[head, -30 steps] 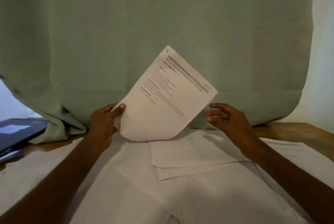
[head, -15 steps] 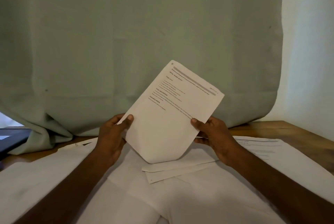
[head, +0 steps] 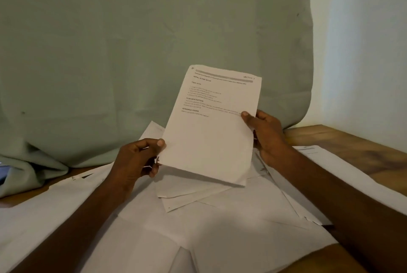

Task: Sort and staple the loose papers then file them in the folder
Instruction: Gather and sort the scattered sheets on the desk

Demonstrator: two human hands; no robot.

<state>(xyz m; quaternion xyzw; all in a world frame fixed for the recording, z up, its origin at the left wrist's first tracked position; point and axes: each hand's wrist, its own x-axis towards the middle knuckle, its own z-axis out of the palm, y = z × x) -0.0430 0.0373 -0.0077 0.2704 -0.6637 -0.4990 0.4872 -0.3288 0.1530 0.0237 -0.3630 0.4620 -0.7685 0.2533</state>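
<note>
Papers first: one printed sheet (head: pixel 211 131) is held upright above the table (head: pixel 343 140), and many more loose papers (head: pixel 220 224) lie overlapping beneath it, too layered to count. Two hands hold the sheet: the left hand (head: pixel 136 160) pinches its lower left edge, fingers curled, while the right hand (head: pixel 266 134) grips its right edge, thumb on the front. A green curtain (head: pixel 132 52) hangs behind.
</note>
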